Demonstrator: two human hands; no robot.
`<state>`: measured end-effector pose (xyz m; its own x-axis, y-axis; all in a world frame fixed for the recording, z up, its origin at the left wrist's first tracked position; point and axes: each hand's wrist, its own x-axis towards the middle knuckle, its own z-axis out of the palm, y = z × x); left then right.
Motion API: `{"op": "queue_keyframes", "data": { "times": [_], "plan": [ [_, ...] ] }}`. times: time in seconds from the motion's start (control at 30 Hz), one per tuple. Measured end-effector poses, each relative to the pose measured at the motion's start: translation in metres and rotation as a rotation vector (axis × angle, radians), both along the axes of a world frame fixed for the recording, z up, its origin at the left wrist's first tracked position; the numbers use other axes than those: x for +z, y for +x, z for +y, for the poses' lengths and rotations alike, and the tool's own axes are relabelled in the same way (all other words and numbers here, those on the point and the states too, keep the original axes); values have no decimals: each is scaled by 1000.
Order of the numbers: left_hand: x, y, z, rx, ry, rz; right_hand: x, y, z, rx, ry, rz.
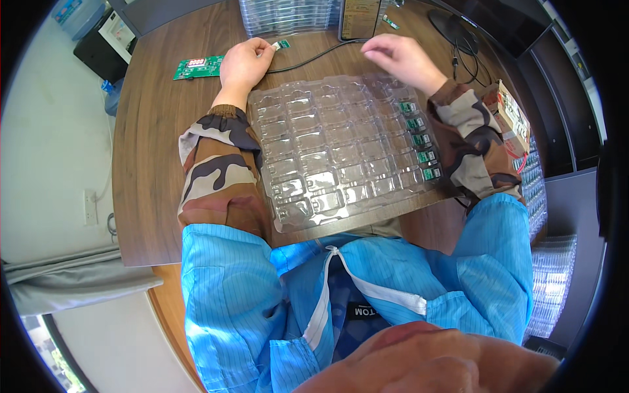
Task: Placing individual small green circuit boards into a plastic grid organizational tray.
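Note:
At the far side of the table my left hand [246, 64] pinches a small green circuit board [282, 45] by its white end. Just left of that hand lies a larger green circuit board [198, 66] with a lit red digit display, partly covered by the hand. My right hand [401, 59] hovers over the far right corner of the clear plastic tray [327, 131], fingers loosely stretched, with nothing visible in them. Several small green boards [421, 139] sit in the tray's right-hand column, beside my right sleeve.
A stack of clear trays [288, 16] and a brown framed panel [359, 19] stand at the back. A black cable [314, 57] crosses behind the tray. One loose board [390, 22] lies near the monitor stand [452, 29]. To the right is a cardboard box [508, 118].

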<state>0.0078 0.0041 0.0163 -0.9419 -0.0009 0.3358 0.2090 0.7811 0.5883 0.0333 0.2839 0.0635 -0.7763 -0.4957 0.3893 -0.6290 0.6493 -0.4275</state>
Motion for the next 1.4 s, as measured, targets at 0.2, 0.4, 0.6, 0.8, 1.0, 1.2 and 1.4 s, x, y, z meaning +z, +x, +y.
{"op": "queue_keyframes", "data": {
  "times": [0.2, 0.4, 0.6, 0.8, 1.0, 1.2, 1.4],
  "plan": [
    [-3, -2, 0, -28, 22, -9, 22, 37, 55, -171, 38, 38],
    [-9, -7, -8, -58, 17, 52, 36, 124, 106, -475, 299, 74],
    [-16, -24, -8, -110, 35, 81, 42, 208, 142, -883, 604, 63],
    [-20, -23, -20, -126, 75, 86, 14, 236, 147, -888, 806, -2],
    [-18, -23, -4, -132, 78, 98, -15, 235, 163, -954, 886, -23],
    [-9, -9, -6, -41, 24, 58, -14, 226, 178, -888, 942, -102],
    [-7, -8, -2, -36, 7, 62, 3, 229, 164, -878, 936, -145]
  ]
}}
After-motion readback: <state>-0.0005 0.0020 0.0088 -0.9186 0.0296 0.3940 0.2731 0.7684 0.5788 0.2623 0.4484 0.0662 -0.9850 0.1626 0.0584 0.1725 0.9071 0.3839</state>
